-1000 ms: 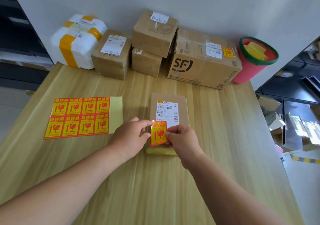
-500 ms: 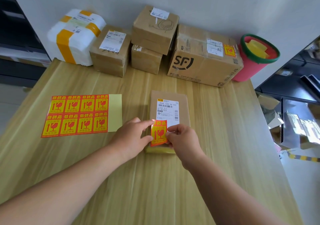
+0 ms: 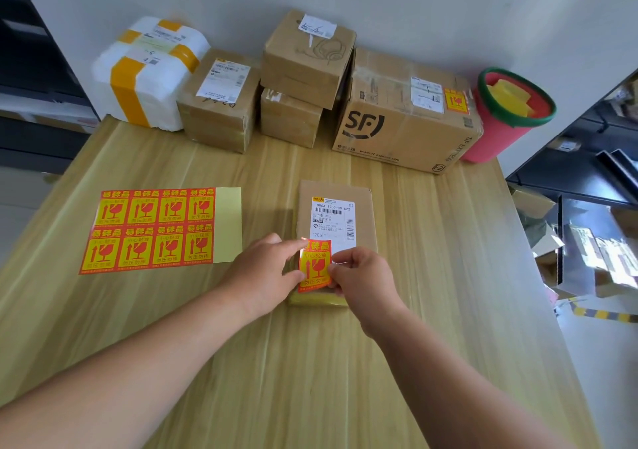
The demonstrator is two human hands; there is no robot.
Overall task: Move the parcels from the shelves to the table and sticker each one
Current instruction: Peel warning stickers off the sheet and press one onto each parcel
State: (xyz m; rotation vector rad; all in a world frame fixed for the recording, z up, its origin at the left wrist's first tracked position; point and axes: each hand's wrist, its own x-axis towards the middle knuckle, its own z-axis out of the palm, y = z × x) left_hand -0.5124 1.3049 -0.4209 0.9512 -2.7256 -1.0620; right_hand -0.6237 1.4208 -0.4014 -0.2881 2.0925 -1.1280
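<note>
Well, the table (image 3: pixel 345 362) is light wood with long stripes, and it stands against a plain pale wall (image 3: pixel 414 7). Dark shelves (image 3: pixel 27 69) stand off to the left, and more shelves with messy cardboard are on the right. Along the back of the table sit a white foam box (image 3: pixel 148 72) with yellow tape, a small brown box (image 3: pixel 221 103), two brown boxes stacked up (image 3: pixel 303 79), a big SF box (image 3: pixel 397 127) and a pink bucket (image 3: pixel 500 127) with a green rim. A sticker sheet (image 3: pixel 152 229) with eight red and yellow stickers lies flat on the left side. The flat parcel (image 3: pixel 365 227) lies in the middle of the table, well apart from the boxes at the back. Its long side runs from the person toward the wall. Its white label (image 3: pixel 333 219) faces up, with the top of the writing toward the wall. One sticker (image 3: pixel 315 265) sits over the near end of the parcel, standing the same way as the label. The left hand (image 3: pixel 262 269) pinches its left edge. The right hand (image 3: pixel 362 279) pinches its right edge with curled fingers.
</note>
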